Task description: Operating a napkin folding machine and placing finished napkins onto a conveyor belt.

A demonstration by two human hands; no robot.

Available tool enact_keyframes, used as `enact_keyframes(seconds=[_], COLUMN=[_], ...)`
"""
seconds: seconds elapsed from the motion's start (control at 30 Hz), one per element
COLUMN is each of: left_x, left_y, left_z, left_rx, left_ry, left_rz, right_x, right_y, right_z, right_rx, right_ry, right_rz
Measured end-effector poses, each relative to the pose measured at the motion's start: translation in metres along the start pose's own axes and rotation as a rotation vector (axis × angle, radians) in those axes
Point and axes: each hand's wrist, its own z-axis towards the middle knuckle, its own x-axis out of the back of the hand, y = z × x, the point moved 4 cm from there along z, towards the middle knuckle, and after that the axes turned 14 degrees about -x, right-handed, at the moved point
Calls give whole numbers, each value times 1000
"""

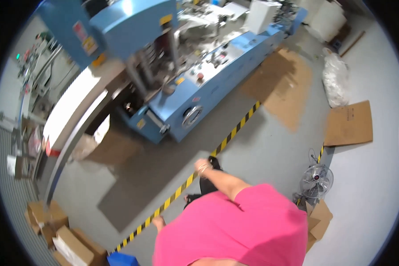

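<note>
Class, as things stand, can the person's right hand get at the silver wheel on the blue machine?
Probably not without stepping closer: grey floor separates the right hand from the wheel, though nothing visibly blocks the way.

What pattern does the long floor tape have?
The floor tape has black and yellow stripes, seen in the head view.

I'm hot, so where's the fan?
In the head view, the fan is on the right side, between the flat brown cardboard and the open cardboard box.
</note>
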Motion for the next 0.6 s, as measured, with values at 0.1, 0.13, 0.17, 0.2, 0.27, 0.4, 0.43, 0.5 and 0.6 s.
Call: enact_keyframes(seconds=[0.1,0.13,0.17,0.2,0.27,0.4,0.43,0.5,0.6], left_x=[18,26,25,23,34,27,31,39,63], left_y=[15,3,2,-4,-34,-65,-73,-81,-42], left_z=[20,15,8,-8,-11,-2,-1,4,-12], left_rx=[-316,-55,212,549,254,-65,-46,-7,-2], left_ry=[-1,7,26,176,-60,-192,-118,37,29], left_rz=[395,171,-65,-379,265,582,435,136,98], right_x=[-46,-77,-106,-125,-137,-181,-172,-132,-101], right_y=[53,58,77,99,107,115,104,73,58], right_z=[-24,-12,-13,-18,-32,-37,-36,-28,27], right_rx=[-320,93,-114,-324,-361,-105,-122,-49,-181], right_ry=[-26,-372,-233,-85,-268,-581,-493,-347,-177], right_rz=[287,-245,15,276,183,-303,-251,-226,-23])
